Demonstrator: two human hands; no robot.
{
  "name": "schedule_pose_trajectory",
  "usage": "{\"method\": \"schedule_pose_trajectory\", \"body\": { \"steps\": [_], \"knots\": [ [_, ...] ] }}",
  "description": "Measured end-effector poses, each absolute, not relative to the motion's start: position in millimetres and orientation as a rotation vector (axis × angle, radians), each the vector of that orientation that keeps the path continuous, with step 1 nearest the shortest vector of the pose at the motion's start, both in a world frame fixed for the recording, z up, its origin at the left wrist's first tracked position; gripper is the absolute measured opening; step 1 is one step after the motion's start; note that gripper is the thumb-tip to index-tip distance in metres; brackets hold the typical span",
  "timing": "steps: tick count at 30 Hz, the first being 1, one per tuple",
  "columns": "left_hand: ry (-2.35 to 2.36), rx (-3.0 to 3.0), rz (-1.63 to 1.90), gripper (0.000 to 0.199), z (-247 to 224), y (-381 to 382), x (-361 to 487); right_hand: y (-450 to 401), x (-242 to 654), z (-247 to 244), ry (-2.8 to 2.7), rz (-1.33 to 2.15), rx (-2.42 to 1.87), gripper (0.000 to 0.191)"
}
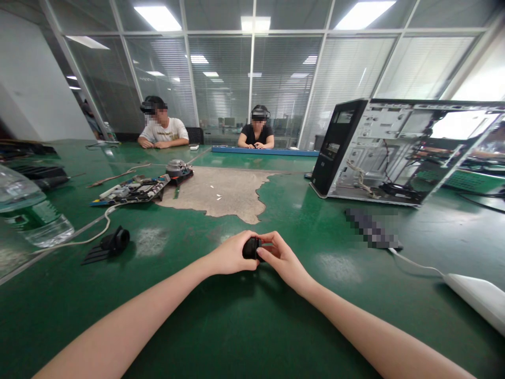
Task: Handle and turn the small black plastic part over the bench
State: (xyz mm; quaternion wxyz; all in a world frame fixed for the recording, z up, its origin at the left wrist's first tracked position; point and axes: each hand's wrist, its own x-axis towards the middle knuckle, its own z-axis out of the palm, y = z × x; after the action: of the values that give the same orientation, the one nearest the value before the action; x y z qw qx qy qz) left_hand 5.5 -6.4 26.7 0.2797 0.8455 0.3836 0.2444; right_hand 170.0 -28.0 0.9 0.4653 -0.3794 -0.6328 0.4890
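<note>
Both of my hands meet at the middle of the green table (189,305), around a small black object (250,248). My left hand (233,253) wraps its thumb and fingers round the left side of this object. From the right, my right hand (282,258) pinches its other side between thumb and fingers. What the object is cannot be made out. To the left lies a separate black part with a round end and flat prongs (114,242).
A circuit board (136,190) and a metal cooler (179,168) lie back left, near a plastic bottle (35,210). An open computer case (379,152) stands back right. A pixelated phone-like item (373,229) and white power bank (477,297) lie right. Two people sit opposite.
</note>
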Motion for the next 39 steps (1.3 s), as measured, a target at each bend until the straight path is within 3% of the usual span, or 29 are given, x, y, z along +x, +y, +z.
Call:
{"method": "schedule_pose_trajectory", "body": {
  "steps": [5,14,22,31,39],
  "knots": [
    [1.053,2.272,0.623,0.046,30.1,-6.8,6.2,-29.6,170.0,4.1,-1.591,1.171,-0.968,0.028],
    [1.031,2.284,0.642,0.045,29.7,-7.3,5.2,-27.7,171.2,-1.8,-1.580,1.173,-0.883,0.016],
    [1.023,2.274,0.648,0.048,27.7,-5.8,4.0,-28.1,169.8,1.7,-1.635,1.120,-0.962,0.023],
    [1.030,2.271,0.634,0.049,25.3,-4.7,3.7,-29.0,171.4,-2.4,-1.610,1.152,-0.901,0.016],
    [1.035,2.252,0.618,0.050,27.8,-4.9,3.5,-29.8,171.5,0.7,-1.642,1.159,-0.953,0.024]
  ]
}}
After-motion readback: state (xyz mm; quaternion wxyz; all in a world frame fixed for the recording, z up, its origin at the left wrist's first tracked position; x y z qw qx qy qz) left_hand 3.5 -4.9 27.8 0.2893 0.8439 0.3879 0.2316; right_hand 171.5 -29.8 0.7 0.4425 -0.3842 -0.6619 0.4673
